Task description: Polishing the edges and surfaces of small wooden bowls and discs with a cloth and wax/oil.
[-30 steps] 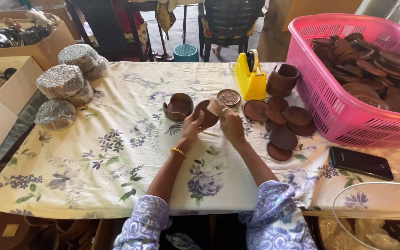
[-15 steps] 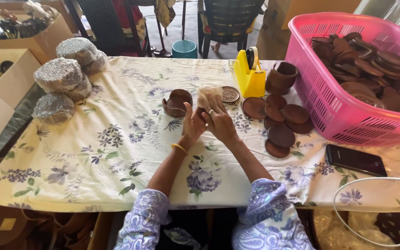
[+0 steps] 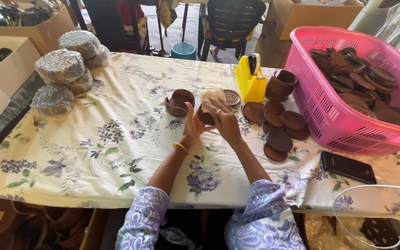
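I am sitting at the flowered worktop (image 3: pixel 116 148), the pink basket (image 3: pixel 329 115) of brown discs standing at my right for easy reach. Loose brown discs (image 3: pixel 281 125) are lying just beside my hands. My left hand (image 3: pixel 191 125) is closing its grip around one wooden disc (image 3: pixel 205 118), steadying it above the cloth, while my right hand (image 3: pixel 225 122) is pressing a pale cloth (image 3: pixel 211 97) against it, fingers curled shut.

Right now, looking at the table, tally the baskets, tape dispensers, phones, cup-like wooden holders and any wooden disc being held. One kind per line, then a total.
Pink basket: 1
Yellow tape dispenser: 1
Black phone: 1
Wooden holders: 2
Held wooden disc: 1
Total: 6
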